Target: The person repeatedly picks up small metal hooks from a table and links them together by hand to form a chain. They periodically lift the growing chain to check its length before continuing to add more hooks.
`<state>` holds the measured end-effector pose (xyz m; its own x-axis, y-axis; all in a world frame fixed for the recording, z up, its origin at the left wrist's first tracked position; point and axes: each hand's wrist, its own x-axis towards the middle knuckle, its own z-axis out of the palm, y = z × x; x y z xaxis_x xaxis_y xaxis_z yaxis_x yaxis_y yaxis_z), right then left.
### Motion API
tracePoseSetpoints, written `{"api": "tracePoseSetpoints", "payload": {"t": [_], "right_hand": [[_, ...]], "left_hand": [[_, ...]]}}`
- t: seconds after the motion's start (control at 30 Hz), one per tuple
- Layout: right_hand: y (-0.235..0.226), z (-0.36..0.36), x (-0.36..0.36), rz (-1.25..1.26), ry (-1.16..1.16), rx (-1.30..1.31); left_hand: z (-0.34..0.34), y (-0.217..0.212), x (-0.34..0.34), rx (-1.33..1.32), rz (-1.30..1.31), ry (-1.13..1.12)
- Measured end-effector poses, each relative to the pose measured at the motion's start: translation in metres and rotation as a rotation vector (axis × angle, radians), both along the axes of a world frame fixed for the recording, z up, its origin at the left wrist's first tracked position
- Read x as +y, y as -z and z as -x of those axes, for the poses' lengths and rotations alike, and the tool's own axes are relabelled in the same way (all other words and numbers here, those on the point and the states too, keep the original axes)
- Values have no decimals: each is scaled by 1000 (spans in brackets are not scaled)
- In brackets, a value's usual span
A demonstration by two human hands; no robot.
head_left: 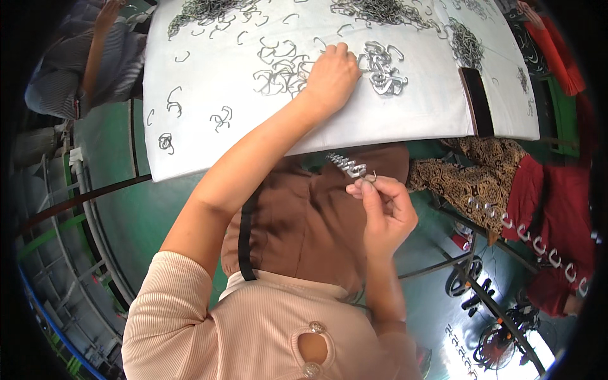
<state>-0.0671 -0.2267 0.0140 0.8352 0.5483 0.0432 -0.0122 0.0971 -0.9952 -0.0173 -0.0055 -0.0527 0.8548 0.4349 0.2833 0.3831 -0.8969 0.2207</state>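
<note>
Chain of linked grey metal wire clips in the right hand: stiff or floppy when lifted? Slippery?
The chain of linked grey metal wire clips probably flexes at each link, though here it juts sideways from the right hand. Likely light: fingertips alone hold it. Thin wire may snag the loose clips on the white table.

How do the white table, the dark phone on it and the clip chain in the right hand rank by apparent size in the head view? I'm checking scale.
1. White table
2. Dark phone
3. Clip chain, held in the right hand; being nearer the camera, it may look bigger than it is.
</note>
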Motion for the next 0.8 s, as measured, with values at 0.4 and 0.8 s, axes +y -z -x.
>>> {"api": "tracePoseSetpoints", "payload": {"t": [0.4,0.8], "right_hand": [[11,2,3,59,-76,-55],[15,5,24,117,-94,-101]], "left_hand": [[66,-53,-16,-204,809,-60],[134,-59,-79,-655,1251,44]]}}
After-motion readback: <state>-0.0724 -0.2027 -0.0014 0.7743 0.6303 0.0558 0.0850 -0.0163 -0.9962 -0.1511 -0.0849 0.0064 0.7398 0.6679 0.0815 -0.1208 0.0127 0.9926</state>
